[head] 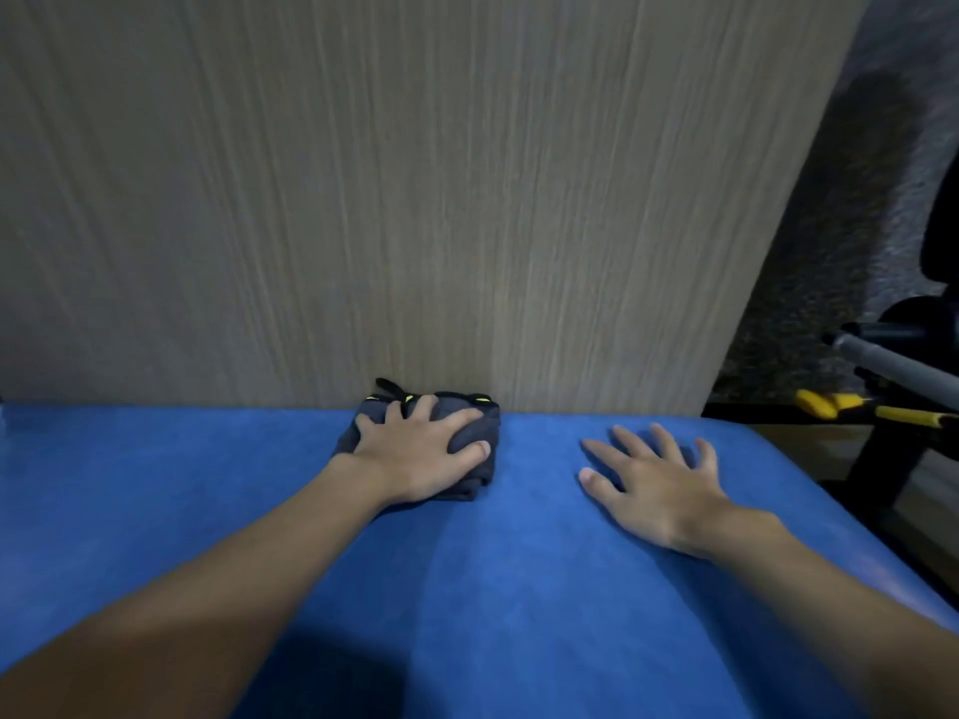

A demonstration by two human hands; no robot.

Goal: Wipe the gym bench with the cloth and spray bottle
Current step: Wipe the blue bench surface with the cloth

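Step in hand: wiping, judged from the pose. Your left hand (420, 448) lies palm-down on the cloth (469, 433), a dark folded wad with small yellow-green marks. The fingers splay across its top, and thumb and forefinger bunch a fold between them, so the cloth is grasped, not merely covered. The cloth sits on the blue gym bench (519, 589) at 12 o'clock from you, at the far edge, touching or just short of the wood-grain panel (415, 199) behind; the contact line is too dim to tell. Your right hand (659, 485) rests at 3 o'clock of the cloth, well apart from it, flat on the pad, fingers released and spread, holding nothing; it looks like a brace. Spray bottle: not in view, so spray state unknown. No wet sheen is readable on the pad. Next move, as a judgement: draw the cloth back toward 6 o'clock in overlapping passes, pressure even, then shift toward 9 o'clock, where the pad lies beyond the hand. Off the bench at 3 o'clock stand a grey bar (892, 363) and a yellow-handled item (830, 404); neither is near the hands.
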